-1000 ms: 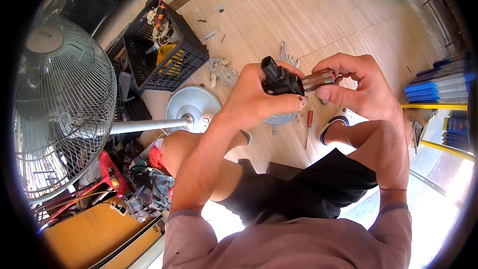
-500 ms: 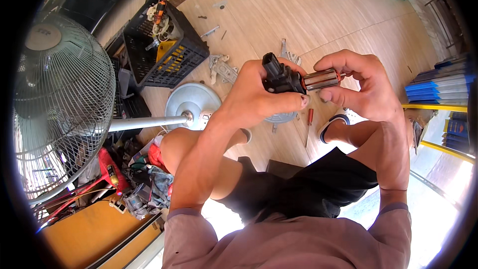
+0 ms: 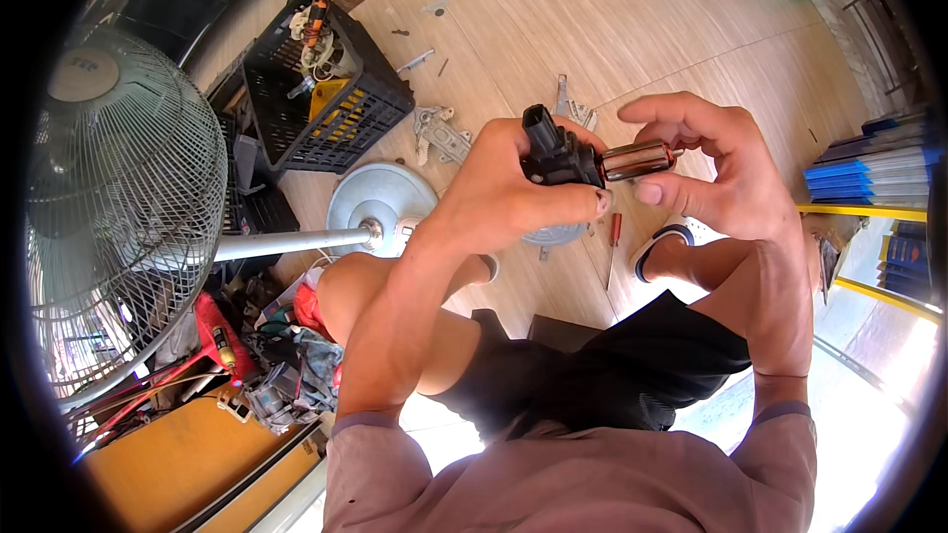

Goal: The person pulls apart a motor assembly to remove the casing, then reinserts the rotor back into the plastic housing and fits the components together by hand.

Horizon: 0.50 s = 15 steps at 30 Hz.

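Observation:
My left hand [image 3: 509, 192] grips a small black part [image 3: 556, 150] held up in front of me. A shiny metal cylinder [image 3: 637, 158] sticks out of the black part to the right. My right hand [image 3: 716, 173] pinches that cylinder between thumb and fingers. Both hands are raised above my knees and black shorts [image 3: 602, 375]. A red-handled screwdriver [image 3: 614, 232] lies on the wooden floor just below the hands, beside a grey round part [image 3: 553, 234].
A pedestal fan lies on its side, with its cage [image 3: 118, 207] at the left and its round base [image 3: 380, 199] near my knee. A black crate [image 3: 321, 84] of parts stands behind it. Loose metal pieces [image 3: 439, 133] lie on the floor. Blue boxes [image 3: 869, 168] are stacked at the right.
My hands and the parts have shifted slightly lower and right in view. The grip on both pieces looks the same.

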Available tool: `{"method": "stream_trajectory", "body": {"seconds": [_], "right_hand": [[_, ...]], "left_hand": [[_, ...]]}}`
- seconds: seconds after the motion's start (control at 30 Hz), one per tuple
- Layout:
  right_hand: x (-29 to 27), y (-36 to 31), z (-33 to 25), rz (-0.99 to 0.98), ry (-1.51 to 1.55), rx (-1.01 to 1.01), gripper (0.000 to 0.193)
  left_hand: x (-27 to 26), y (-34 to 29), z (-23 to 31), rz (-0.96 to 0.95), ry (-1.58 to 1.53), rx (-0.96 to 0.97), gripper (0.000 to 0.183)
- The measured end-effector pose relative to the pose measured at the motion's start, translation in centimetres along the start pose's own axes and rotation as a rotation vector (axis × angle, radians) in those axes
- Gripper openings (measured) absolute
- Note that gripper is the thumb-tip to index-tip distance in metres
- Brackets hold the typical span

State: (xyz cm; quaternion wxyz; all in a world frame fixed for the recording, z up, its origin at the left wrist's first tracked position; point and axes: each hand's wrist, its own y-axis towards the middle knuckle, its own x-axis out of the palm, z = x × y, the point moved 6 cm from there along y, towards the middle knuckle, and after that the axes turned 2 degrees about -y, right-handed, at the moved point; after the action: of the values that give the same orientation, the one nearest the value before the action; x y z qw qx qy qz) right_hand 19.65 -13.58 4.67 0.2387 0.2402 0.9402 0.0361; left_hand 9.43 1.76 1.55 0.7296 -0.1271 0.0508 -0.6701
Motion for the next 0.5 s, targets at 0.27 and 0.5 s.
{"method": "stream_trajectory", "body": {"seconds": [0.27, 0.5], "right_hand": [[0.11, -0.14, 0.32, -0.020, -0.009, -0.030, 0.031], [0.21, -0.17, 0.41, -0.119, -0.015, 0.001, 0.032]], "left_hand": [[-0.02, -0.07, -0.23, 0.006, 0.010, -0.069, 0.046], [-0.12, -0.11, -0.26, -0.008, 0.043, -0.079, 0.046]]}}
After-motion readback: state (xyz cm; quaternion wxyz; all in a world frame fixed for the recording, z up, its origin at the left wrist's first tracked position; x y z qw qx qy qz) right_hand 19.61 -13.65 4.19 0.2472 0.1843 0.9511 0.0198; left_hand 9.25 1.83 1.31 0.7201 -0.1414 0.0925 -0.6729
